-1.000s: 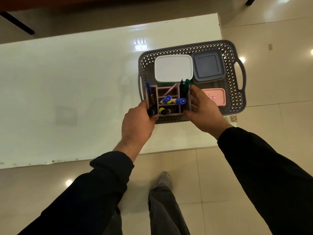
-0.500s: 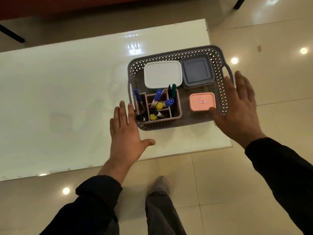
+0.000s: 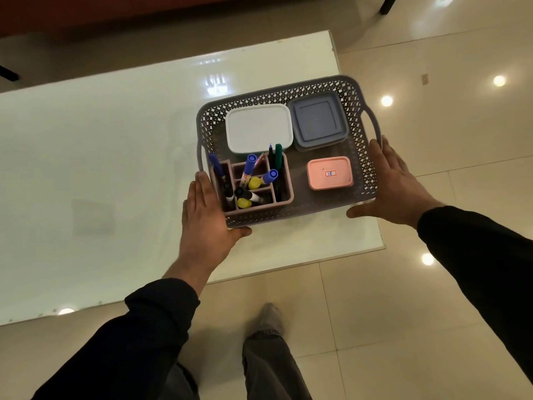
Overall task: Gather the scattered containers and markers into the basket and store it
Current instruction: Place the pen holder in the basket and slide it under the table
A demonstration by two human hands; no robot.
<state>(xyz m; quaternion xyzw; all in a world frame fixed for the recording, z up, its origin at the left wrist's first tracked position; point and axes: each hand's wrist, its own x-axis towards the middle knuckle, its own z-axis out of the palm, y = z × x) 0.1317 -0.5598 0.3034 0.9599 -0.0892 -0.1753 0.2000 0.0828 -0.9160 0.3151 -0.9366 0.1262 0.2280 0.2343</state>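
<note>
A grey perforated basket (image 3: 357, 116) stands near the right end of a white glass table (image 3: 101, 157). Inside it lie a white-lidded container (image 3: 259, 128), a grey-blue container (image 3: 317, 121), a small pink container (image 3: 329, 173) and a mauve divided organiser (image 3: 284, 194) holding several markers (image 3: 248, 168). My left hand (image 3: 206, 217) lies flat against the basket's left side, fingers straight, thumb under the front corner. My right hand (image 3: 389, 183) lies against the right side below the handle, fingers straight.
The table's front edge and right corner are close to the basket. Glossy beige floor tiles (image 3: 375, 298) lie beyond, with my leg and foot (image 3: 269, 321) below. A dark table leg (image 3: 388, 4) stands at the far right.
Both hands let go of the marker organiser, which now stands in the basket, moved outward, and have closed in on the basket's two sides. The camera has shifted.
</note>
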